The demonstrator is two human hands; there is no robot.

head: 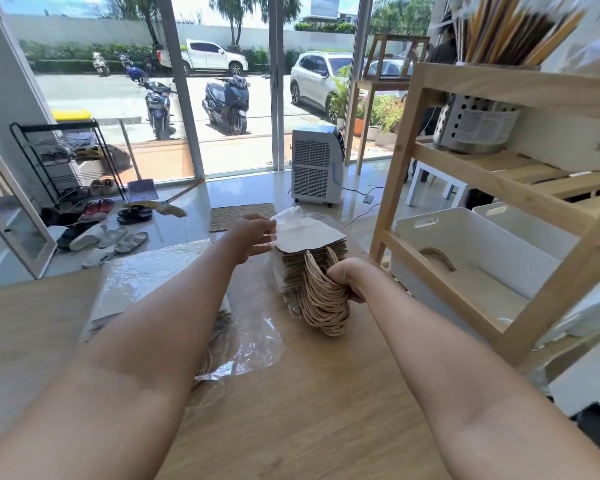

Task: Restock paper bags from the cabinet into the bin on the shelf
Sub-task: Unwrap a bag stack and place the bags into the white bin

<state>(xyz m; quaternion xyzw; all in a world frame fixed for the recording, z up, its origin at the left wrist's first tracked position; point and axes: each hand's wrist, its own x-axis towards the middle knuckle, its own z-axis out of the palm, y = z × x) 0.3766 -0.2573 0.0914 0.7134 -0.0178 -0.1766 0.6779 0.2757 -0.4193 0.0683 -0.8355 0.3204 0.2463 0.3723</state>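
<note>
A thick stack of brown paper bags (309, 237) with twisted paper handles lies on the wooden table (309, 403), partly inside a clear plastic wrapper (291, 216). My right hand (350, 277) grips the bundle of handles at the stack's near end. My left hand (253, 233) pinches the wrapper at the stack's far left corner. The white bin (465, 237) sits on the lower level of the wooden shelf (406, 140) to the right, with a few bags lying flat in it.
A second pack of bags in clear plastic (146, 285) lies on the table under my left forearm. A second white bin (520, 220) stands behind the first. A perforated utensil holder (471, 126) stands on the upper shelf. An air cooler (316, 164) stands on the floor.
</note>
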